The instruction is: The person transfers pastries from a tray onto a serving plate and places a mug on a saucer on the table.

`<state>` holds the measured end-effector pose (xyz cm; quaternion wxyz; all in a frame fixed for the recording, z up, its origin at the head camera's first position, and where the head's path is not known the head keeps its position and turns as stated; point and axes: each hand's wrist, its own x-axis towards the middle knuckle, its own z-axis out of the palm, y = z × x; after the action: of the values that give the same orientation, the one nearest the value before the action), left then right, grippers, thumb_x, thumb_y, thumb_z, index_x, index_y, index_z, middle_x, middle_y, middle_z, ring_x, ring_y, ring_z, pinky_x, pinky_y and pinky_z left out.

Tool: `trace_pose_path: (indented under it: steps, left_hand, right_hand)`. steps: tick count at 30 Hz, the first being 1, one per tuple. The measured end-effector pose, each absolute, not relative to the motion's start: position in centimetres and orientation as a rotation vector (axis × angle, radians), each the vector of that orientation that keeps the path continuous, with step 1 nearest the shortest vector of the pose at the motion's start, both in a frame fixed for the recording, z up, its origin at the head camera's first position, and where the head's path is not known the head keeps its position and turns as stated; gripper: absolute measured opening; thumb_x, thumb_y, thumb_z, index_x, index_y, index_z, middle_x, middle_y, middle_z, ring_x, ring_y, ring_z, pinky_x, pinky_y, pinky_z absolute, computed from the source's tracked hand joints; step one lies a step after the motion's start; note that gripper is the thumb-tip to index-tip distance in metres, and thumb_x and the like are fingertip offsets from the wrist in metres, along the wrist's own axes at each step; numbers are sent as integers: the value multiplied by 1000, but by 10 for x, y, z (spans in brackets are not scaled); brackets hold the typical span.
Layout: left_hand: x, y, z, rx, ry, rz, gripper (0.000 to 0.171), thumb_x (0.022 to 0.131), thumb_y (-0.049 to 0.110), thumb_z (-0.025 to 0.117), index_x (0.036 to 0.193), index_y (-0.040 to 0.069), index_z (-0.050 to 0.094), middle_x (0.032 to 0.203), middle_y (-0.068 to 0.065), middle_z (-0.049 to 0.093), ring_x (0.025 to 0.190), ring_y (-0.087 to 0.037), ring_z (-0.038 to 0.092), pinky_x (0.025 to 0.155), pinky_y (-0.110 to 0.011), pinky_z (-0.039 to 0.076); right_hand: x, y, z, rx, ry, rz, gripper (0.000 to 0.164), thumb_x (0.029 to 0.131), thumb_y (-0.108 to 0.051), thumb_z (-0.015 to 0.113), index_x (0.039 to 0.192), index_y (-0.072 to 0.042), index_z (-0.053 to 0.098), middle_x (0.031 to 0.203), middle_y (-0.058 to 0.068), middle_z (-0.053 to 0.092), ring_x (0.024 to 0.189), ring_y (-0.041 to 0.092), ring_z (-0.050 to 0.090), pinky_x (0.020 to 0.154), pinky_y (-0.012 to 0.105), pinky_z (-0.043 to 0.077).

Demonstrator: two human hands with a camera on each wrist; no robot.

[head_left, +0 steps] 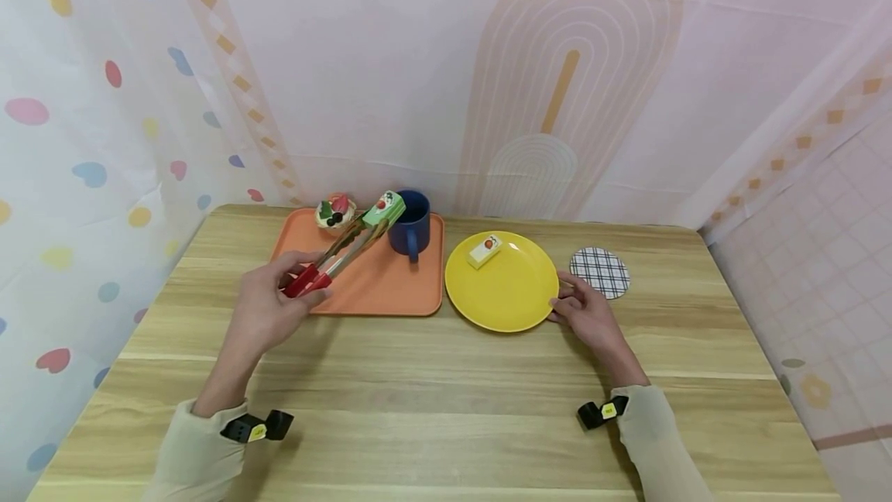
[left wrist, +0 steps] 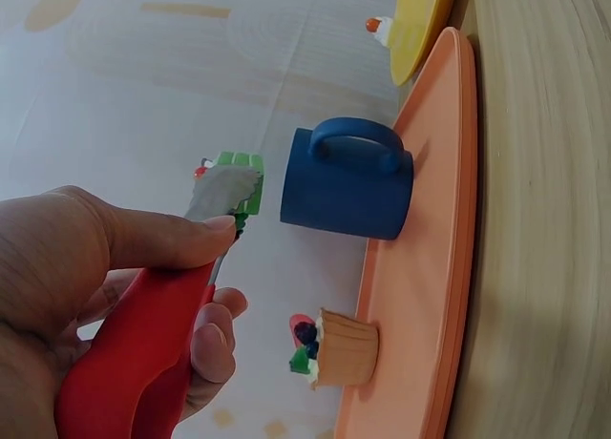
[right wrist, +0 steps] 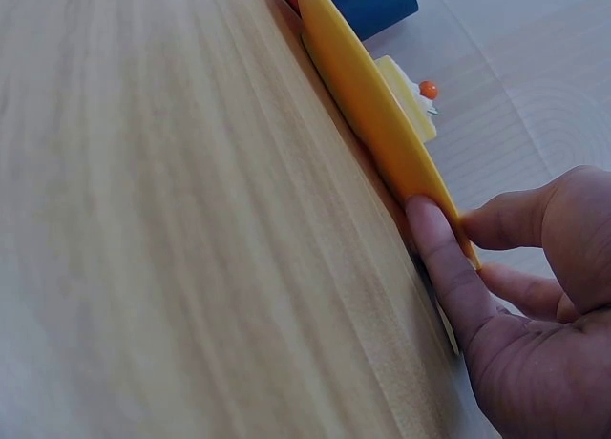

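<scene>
My left hand [head_left: 268,300] grips red-handled tongs [head_left: 310,281] above the orange tray [head_left: 383,293]. Between the tong tips is a green toy cake slice [head_left: 385,209], held in the air beside the blue mug [head_left: 411,227]. The left wrist view shows my thumb and fingers wrapped about the red handles [left wrist: 143,353]. At the right rim of the yellow plate [head_left: 505,297] is my right hand [head_left: 588,312], its thumb and fingers pinching the edge. A yellow toy cake slice [head_left: 484,252] lies toward the back left of that plate.
On the tray's back left stands a fruit-topped cupcake [head_left: 335,212], with the mug at the back right. A round checked coaster [head_left: 601,273] lies right of the plate. A patterned curtain [head_left: 390,84] hangs behind the wooden table [head_left: 446,409].
</scene>
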<state>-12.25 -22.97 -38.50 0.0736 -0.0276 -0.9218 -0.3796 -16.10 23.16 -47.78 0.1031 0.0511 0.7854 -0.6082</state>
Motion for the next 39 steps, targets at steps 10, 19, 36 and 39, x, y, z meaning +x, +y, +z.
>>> trace_pose_path:
  steps: [10,19,36,39]
  left_hand:
    - [-127,-219,-384,-94,-2782,-1167,50,86,12,82,134,14,66,107,-20,69,85,-29,61,60,-27,49]
    - [-132,-209,-384,-99,-2799,-1139,49,86,12,82,133,15,67,105,-17,71,82,-28,60,61,-28,49]
    - [-139,-187,-390,-218,-2789,-1190,48,87,11,81,132,14,67,104,-17,71,80,-25,61,63,-28,49]
    - [-140,-182,-391,-235,-2777,-1201,47,86,11,82,131,15,68,104,-16,72,80,-26,61,65,-29,50]
  right_hand:
    - [-161,231,-478,153,2313,-1801,59,102,-3,59,157,-11,39,130,25,55,98,11,68,85,27,60]
    - [-162,232,-478,145,2314,-1800,59,102,-3,59,157,-11,39,131,26,55,99,12,69,85,27,60]
    - [-164,231,-480,150,2309,-1818,58,102,-3,59,156,-10,41,130,26,55,96,9,68,83,26,60]
    - [-164,232,-480,149,2309,-1819,58,102,-3,60,156,-10,41,130,26,55,96,9,69,83,26,60]
